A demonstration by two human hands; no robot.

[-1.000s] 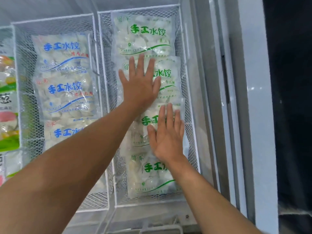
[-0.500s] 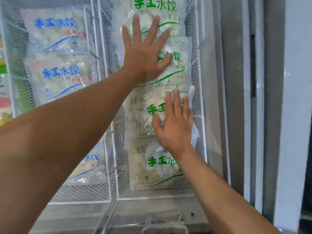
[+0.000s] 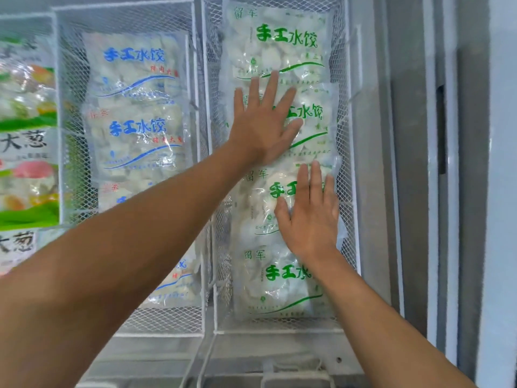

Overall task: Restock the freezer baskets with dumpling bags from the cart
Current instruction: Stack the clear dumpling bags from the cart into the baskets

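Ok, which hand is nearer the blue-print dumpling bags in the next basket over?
Left. The left hand lies flat on a green-print bag, just across the mesh divider from the blue-print dumpling bags. The right hand presses a lower green-print bag toward the basket's far side.

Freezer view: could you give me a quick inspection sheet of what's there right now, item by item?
Surface: white wire right basket and middle basket, side by side in a freezer.
Job's things: four overlapping green-print bags in the right basket; blue-print bags in the middle one.
Clutter: colourful packs at the far left.
Grips: left hand lies flat, fingers spread, on the second green bag; right hand lies flat on the third.
Cables: nothing seen.
Surroundings: grey freezer frame at right; the cart is out of view.
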